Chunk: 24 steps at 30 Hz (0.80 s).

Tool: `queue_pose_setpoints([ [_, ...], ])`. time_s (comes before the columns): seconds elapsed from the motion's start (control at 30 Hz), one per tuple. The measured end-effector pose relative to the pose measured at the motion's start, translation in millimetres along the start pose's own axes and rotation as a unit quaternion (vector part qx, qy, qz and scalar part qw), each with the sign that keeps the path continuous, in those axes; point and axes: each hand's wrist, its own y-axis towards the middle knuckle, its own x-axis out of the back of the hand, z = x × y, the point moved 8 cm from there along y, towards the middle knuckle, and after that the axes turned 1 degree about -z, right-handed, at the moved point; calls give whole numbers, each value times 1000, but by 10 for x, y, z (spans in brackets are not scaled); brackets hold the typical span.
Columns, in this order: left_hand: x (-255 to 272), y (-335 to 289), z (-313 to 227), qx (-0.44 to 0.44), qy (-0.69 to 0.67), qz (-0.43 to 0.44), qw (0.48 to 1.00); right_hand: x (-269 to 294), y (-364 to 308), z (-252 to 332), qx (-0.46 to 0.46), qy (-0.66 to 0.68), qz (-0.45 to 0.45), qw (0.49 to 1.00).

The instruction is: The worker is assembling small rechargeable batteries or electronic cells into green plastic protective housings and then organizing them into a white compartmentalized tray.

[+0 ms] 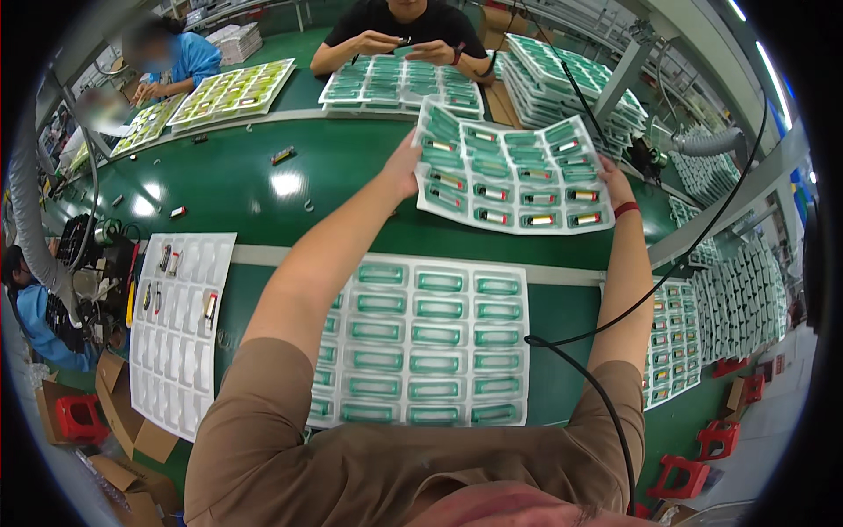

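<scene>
My left hand grips the left edge of a white moulded tray. On its right edge my right hand, with a red band at the wrist, is closed too. The tray hangs tilted and slightly bent over the green table. Its pockets carry green translucent casings, several with a small silver-and-red cylinder inside. Fingers behind the tray are partly hidden. Nearer to me lies another white tray with green casings and no cylinders visible; my left arm covers part of its left side.
A white tray with a few small parts lies at left. Opposite, a co-worker handles a part above a filled tray. Stacked trays stand at far right. A black cable crosses my right arm. Loose parts dot the green table.
</scene>
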Motion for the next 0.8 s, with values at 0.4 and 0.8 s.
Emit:
queue_pose_setpoints([
  [0.4, 289, 126, 541, 86, -9, -49, 995, 380, 94, -817, -45, -39, -62, 996],
  [0.8, 635, -977, -163, 110, 810, 16, 576, -856, -674, -57, 283, -390, -124, 868],
])
